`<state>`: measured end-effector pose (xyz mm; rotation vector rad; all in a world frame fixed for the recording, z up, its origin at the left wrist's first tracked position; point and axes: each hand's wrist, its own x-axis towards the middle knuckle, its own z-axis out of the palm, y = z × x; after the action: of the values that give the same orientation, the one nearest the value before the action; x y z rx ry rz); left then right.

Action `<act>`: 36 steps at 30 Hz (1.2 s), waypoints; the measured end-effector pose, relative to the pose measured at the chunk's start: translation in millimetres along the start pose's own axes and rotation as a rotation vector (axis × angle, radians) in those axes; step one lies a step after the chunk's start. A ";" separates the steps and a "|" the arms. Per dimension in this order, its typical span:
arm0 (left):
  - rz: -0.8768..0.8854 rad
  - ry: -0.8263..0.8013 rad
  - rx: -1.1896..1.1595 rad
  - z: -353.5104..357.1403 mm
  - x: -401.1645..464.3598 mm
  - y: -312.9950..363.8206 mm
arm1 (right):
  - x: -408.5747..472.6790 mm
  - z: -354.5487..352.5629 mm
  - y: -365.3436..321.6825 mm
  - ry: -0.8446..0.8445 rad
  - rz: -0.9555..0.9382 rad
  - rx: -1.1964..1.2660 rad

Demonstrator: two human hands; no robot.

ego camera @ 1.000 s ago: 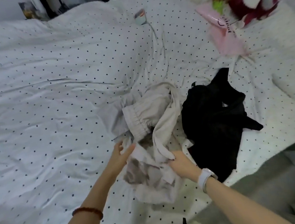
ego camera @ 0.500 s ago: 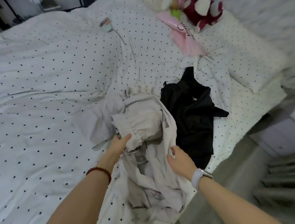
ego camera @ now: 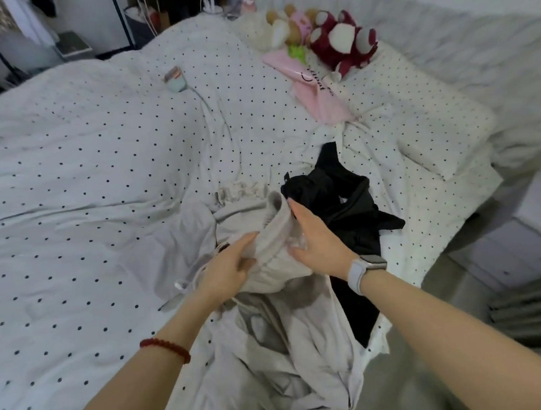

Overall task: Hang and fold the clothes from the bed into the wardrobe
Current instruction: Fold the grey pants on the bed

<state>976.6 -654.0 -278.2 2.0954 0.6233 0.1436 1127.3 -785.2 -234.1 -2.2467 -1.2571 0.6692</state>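
A crumpled light grey garment [ego camera: 283,339] with a gathered waistband lies at the near edge of the bed [ego camera: 67,188]. My left hand [ego camera: 227,266] grips a bunched fold of it, fingers curled into the cloth. My right hand [ego camera: 317,243] lies against the raised grey band from the right, fingers stretched along the fabric and thumb tucked under it. A black garment [ego camera: 337,206] lies in a heap just right of the grey one, partly behind my right hand.
The bed wears a white polka-dot cover. Plush toys [ego camera: 330,38] and a pink cloth [ego camera: 315,94] sit near the pillow [ego camera: 418,122]. A small corded device [ego camera: 175,79] lies mid-bed. A white cabinet [ego camera: 531,242] stands right; a clothes rack [ego camera: 6,34] stands far left.
Both hands moved up the grey garment to its gathered band and lifted it. My right hand went from the lower fabric to the band's right side. The view tilted up.
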 end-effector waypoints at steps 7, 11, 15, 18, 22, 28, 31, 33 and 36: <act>0.342 -0.139 0.201 -57.2 -17.8 62.4 | -22.6 -48.9 -44.1 -0.203 0.056 0.325; 0.403 -0.151 0.257 -68.3 -25.4 94.3 | -66.6 -64.4 -57.1 -0.162 0.100 0.581; 0.407 -0.046 0.314 -55.0 -46.1 138.5 | -124.4 -82.6 -71.3 0.142 0.130 0.701; 0.448 0.066 0.369 -37.2 -70.9 164.2 | -167.7 -99.1 -75.2 0.362 0.149 0.628; 0.319 0.057 0.699 -15.8 -102.7 181.5 | -242.6 -127.8 -75.2 0.571 0.128 0.573; 0.372 -0.240 0.378 40.7 -175.8 237.5 | -392.1 -148.7 -45.4 1.000 0.249 0.541; 0.416 -0.535 0.295 92.3 -220.6 265.8 | -460.3 -145.4 -34.5 0.946 0.499 0.187; 0.441 -0.793 0.322 127.3 -252.3 277.5 | -506.2 -139.8 -22.9 0.657 0.733 -0.108; 0.461 -1.119 0.392 169.2 -294.4 293.4 | -556.7 -125.3 -12.4 0.308 0.943 -0.347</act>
<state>888.4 -1056.0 -99.3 2.2281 -0.5433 -0.9018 941.3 -1284.4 -29.1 -3.0610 -0.1018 0.3763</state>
